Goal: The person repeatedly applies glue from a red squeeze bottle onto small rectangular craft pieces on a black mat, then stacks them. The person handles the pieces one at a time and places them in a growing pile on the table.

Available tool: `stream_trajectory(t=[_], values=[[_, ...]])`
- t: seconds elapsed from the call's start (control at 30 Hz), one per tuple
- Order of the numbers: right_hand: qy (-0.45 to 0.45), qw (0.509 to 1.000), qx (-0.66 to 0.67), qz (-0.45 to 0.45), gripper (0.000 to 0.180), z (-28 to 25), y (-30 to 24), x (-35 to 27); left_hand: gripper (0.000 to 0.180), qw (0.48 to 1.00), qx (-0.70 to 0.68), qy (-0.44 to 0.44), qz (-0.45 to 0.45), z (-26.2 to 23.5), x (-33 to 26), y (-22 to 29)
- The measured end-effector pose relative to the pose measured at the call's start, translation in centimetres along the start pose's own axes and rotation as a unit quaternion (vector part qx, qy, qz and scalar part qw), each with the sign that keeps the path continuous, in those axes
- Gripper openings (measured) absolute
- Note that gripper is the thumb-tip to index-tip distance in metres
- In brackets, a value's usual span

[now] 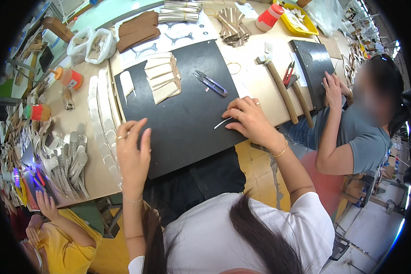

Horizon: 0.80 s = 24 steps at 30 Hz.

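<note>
My right hand (252, 119) is above the right part of a black work board (182, 132). Its thumb and fingertips close on one end of a thin, curved white strip (222, 123). At the board's left edge my left hand (135, 151) is held with its fingers apart and nothing in them. Farther up the board lies a fanned stack of cream fabric pieces (162, 78). To its left rests a single small cream piece (127, 84) with a thin white tail. Thread snips (211, 84) with purple handles lie right of the stack.
Long pale strips (106, 118) line the board's left side. Glue bottles (69, 77) and bundled straps (71, 160) are farther left. Brown pieces (138, 30) lie behind. At right are a hammer (278, 86) and a co-worker (351, 123); another person in yellow (71, 233) sits lower left.
</note>
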State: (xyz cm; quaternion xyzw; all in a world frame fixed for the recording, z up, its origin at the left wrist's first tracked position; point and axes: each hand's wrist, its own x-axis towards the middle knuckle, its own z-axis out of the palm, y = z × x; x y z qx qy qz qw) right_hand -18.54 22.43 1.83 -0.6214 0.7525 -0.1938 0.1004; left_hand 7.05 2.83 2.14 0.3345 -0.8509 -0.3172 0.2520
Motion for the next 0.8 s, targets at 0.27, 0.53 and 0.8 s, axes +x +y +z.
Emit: stream_trajectory(t=[0.27,0.53,0.8], values=[[0.018,0.97,0.233,0.061,0.015,-2.3,-1.5,-0.7,0.026,0.995,0.058,-0.038,0.069,3.4,4.1,1.5],[0.132,0.83,0.538,0.059,0.01,-5.5,-2.7,0.0,0.063,0.943,-0.169,-0.169,0.234,9.6,4.6,9.8],[0.255,0.782,0.568,-0.019,0.025,-8.7,-0.9,-3.5,0.063,0.925,-0.099,-0.288,0.226,16.4,8.5,9.1]])
